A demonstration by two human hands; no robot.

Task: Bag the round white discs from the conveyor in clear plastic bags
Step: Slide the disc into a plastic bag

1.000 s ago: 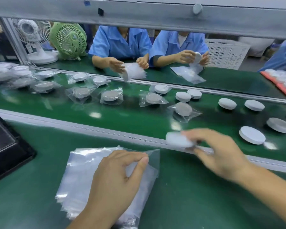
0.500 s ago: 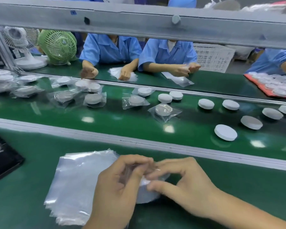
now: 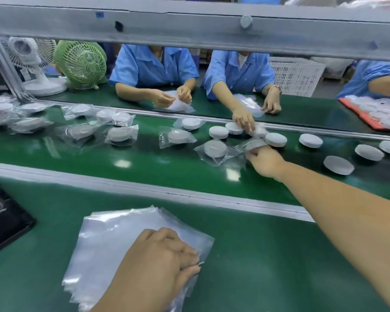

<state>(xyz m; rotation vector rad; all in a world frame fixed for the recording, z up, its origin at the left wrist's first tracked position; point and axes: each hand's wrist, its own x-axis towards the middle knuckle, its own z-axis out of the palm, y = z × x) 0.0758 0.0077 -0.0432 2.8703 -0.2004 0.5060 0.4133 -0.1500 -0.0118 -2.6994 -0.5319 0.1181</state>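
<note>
My right hand (image 3: 265, 162) reaches far onto the green conveyor belt (image 3: 144, 164) and its fingers close on a bagged disc (image 3: 253, 144). Beside it lies another bagged disc (image 3: 214, 148). Bare round white discs sit to the right on the belt, among them one near disc (image 3: 338, 165) and one further back (image 3: 310, 140). My left hand (image 3: 158, 257) rests on the stack of clear plastic bags (image 3: 104, 239) on the near table, fingers pinching the top bag's right edge.
Several bagged discs (image 3: 119, 134) trail off left along the belt. A person's hand (image 3: 243, 120) opposite reaches onto the belt among bare discs. A black tray (image 3: 0, 217) sits at my left, a red tray (image 3: 374, 119) far right, two fans (image 3: 83, 61) back left. A grey beam (image 3: 189, 25) crosses overhead.
My right hand left the bag stack, where both hands were bagging a disc, and stretched out onto the belt with the bagged disc. My left hand stayed on the stack.
</note>
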